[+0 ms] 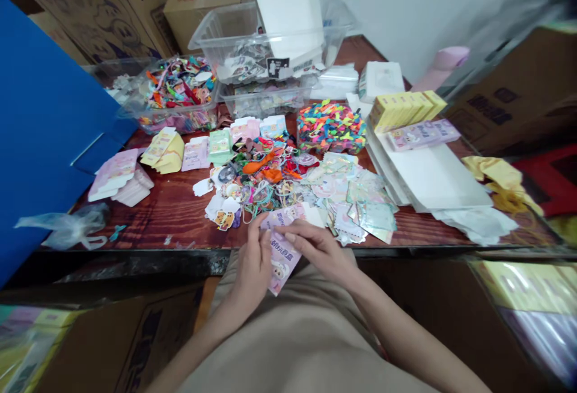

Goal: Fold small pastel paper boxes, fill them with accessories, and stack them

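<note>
Both my hands meet at the near edge of the wooden table (171,213), over my lap. My left hand (253,267) and my right hand (321,250) are closed on a small flat purple paper box (280,255) printed with a cartoon figure. The left grips its left side, the right fingers lie across its top. Just beyond it sits a heap of coloured hair ties and small trinkets (261,182) and a scatter of pastel sticker cards (356,201).
Stacks of flat pastel boxes (166,151) lie left of the heap. A packet of neon pieces (331,127), yellow boxes (406,109) and white sheets (433,179) lie right. Clear bins (265,50) stand behind. A blue board (40,140) leans left; cardboard boxes surround the table.
</note>
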`<state>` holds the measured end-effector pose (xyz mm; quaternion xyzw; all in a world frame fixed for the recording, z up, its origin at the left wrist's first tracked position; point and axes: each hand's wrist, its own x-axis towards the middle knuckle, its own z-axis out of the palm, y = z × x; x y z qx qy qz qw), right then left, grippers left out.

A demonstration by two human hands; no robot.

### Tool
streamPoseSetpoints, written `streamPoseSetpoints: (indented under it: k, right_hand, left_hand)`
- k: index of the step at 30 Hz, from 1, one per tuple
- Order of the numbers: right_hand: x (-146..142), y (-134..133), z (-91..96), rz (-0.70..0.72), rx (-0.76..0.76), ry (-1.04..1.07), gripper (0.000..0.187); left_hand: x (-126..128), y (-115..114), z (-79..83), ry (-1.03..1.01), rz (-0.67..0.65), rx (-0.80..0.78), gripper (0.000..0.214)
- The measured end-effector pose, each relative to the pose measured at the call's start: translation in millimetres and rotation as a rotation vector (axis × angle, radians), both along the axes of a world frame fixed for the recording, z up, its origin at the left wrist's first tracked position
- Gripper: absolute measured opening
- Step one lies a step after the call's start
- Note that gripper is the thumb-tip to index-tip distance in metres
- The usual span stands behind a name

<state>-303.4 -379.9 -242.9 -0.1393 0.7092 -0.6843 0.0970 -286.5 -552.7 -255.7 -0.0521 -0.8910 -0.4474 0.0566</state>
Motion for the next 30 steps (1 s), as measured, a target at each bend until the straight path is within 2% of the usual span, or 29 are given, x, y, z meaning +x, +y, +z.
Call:
streamPoseSetpoints:
  k: [4,7,11,14,16,19,21,23,24,25,27,28,30]
  right_hand:
    - [15.5,2.1,13.1,0.059,0.147,0.071,0.048]
    - [22.5,1.8,13.3,0.057,0.193,0.096,0.053]
    - [19.4,7.9,8.3,0.063,0.169,0.103,0.047]
    - [1.2,29.5,8.7,0.042,0.138,0.160,0.040]
    - [-24.8,60.4,10.7,-0.138,0.157,0.254,0.036]
    - [-83.3,131.2,12.4,-0.688,0.254,0.353,0.039]
    - [-125.7,183.5,10.9,-0.964,0.349,0.402,0.046]
    - [-159.8,225.8,7.6,-1.087,0.515,0.372,0.049]
    - [-171.2,239.9,5.8,-1.071,0.625,0.295,0.049]
    - [-178.1,247.9,4.1,-1.066,0.744,0.258,0.050]
    - [-177.1,244.9,2.2,-1.075,0.914,0.294,0.052]
    - [-169.3,234.5,2.1,-1.096,0.935,0.366,0.052]
    - [-141.0,199.3,3.1,-1.105,0.824,0.504,0.046]
  left_hand:
    - [-1.6,-0.6,3.3,-0.010,0.083,0.070,0.037]
    - [-4.6,1.6,2.2,-0.021,0.108,0.107,0.038]
    - [-7.5,11.4,-0.3,-0.003,0.116,0.141,0.038]
    - [-9.7,18.0,0.1,0.009,0.063,0.131,0.040]
    - [-11.3,19.0,1.0,0.008,-0.008,0.081,0.044]
    - [-12.8,15.5,-2.0,0.103,-0.108,-0.168,0.042]
    - [-12.6,12.1,-9.0,0.199,-0.136,-0.387,0.038]
    - [-11.2,10.2,-18.6,0.259,-0.143,-0.568,0.039]
    - [-10.3,9.9,-23.2,0.275,-0.148,-0.637,0.040]
    - [-9.4,10.0,-27.0,0.283,-0.159,-0.694,0.040]
    - [-8.4,10.9,-31.6,0.284,-0.173,-0.763,0.043]
    - [-8.8,11.3,-32.3,0.281,-0.179,-0.773,0.047]
    - [-11.9,11.2,-31.5,0.267,-0.193,-0.762,0.056]
